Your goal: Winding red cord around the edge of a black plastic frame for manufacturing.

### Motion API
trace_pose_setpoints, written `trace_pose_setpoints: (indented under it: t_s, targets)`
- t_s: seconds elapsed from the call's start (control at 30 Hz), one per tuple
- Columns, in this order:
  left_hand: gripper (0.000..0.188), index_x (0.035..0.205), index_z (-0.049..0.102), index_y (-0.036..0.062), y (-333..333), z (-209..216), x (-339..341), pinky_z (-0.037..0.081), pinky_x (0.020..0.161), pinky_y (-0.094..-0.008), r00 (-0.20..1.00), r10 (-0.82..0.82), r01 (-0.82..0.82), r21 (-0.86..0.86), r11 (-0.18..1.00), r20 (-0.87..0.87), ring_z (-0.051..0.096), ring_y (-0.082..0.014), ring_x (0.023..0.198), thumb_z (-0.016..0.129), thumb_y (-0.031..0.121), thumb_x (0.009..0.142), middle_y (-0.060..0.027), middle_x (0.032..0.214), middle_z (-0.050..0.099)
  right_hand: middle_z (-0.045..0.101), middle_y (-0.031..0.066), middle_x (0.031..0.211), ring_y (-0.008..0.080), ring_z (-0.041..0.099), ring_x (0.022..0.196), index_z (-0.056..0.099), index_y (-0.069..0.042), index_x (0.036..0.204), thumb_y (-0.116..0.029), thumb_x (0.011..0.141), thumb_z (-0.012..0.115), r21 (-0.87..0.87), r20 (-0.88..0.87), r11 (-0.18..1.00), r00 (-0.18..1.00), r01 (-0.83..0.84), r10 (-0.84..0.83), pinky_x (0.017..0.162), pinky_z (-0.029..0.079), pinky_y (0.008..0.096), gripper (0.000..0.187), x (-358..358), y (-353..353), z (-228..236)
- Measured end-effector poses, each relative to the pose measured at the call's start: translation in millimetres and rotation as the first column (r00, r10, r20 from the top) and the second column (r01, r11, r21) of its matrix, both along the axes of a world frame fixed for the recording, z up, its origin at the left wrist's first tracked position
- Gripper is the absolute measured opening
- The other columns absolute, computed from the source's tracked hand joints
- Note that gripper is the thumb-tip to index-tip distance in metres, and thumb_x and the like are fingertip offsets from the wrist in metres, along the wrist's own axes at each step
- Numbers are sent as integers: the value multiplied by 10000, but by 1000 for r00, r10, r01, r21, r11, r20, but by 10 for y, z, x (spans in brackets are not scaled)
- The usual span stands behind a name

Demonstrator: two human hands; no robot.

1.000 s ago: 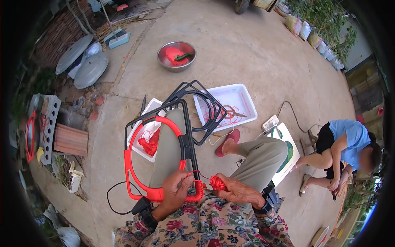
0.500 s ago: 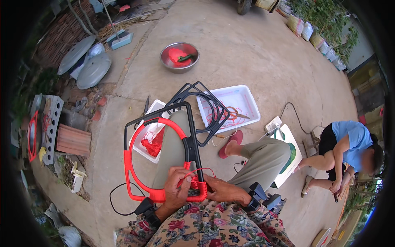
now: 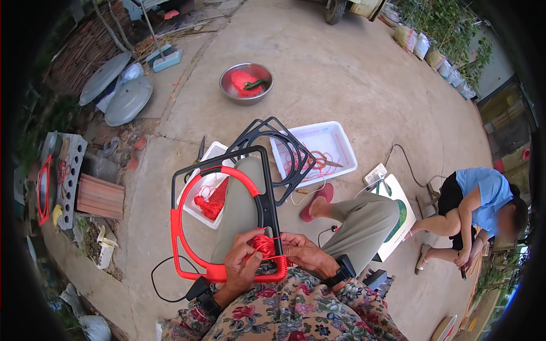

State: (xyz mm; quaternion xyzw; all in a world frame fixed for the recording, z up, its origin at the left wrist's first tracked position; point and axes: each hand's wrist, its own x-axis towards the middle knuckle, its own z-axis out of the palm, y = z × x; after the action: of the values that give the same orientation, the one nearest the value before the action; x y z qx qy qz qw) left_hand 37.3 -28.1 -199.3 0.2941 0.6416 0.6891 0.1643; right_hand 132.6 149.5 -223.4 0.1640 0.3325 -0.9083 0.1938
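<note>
A square black plastic frame [image 3: 265,170] with a round ring inside it rests over my lap and left knee. Red cord is wound tightly over its left side, its near edge and much of the ring. My left hand [image 3: 241,262] grips a small bundle of red cord [image 3: 264,245] inside the frame's near right corner. Outside that corner, my right hand [image 3: 307,253] closes its fingertips on the frame's right bar, beside the bundle. Its fingertips are partly hidden by the bar. Both wrists wear black strapped devices.
Beyond my knee are a white tray of red cord [image 3: 211,204], stacked black frames [image 3: 244,136] and a white tray [image 3: 341,165] holding scissors [image 3: 323,159]. A metal bowl [image 3: 246,101] stands farther off. A white box [image 3: 398,221] and a seated person [image 3: 480,196] are at right.
The cord bundle has come up clearer into the frame's corner in my left hand. The loose cord strand has dropped from above my hands. My right hand has shifted slightly up and right.
</note>
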Motion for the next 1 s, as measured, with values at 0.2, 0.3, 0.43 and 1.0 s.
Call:
trace_pose_setpoints:
  t_s: [0.2,0.3,0.43,1.0]
  targets:
    - [94,780,538,-20,21,-53,-10,443,829,-364,995,3,-8,-53,999,-103,549,-285,966,621,18,799,-166,1042,607,612,88,1122,186,623,995,530,-15,1168,-29,903,548,-304,15,937,984,173,-177,873,513,295,266,-47,-201,-204]
    - [94,810,560,-23,8,-64,2,443,802,-351,994,8,-18,-96,995,-107,546,-265,925,639,29,809,-130,954,600,623,84,1074,190,625,980,542,-14,1128,-38,909,548,-304,64,917,966,259,-252,856,525,298,220,-67,-252,-124]
    - [93,832,570,-29,25,-46,26,431,786,-321,997,64,-61,-55,997,47,534,-240,874,628,42,845,-116,903,585,618,57,1014,145,616,907,558,-25,1097,-51,914,557,46,88,924,920,380,-383,821,509,265,185,11,-234,-117]
    - [82,871,576,-26,26,-91,4,430,783,-280,983,59,-58,-13,998,173,532,-177,862,610,48,877,-86,929,588,474,46,807,185,481,790,622,-48,1114,-153,720,775,935,-326,187,936,300,130,700,409,294,435,-142,-120,600]
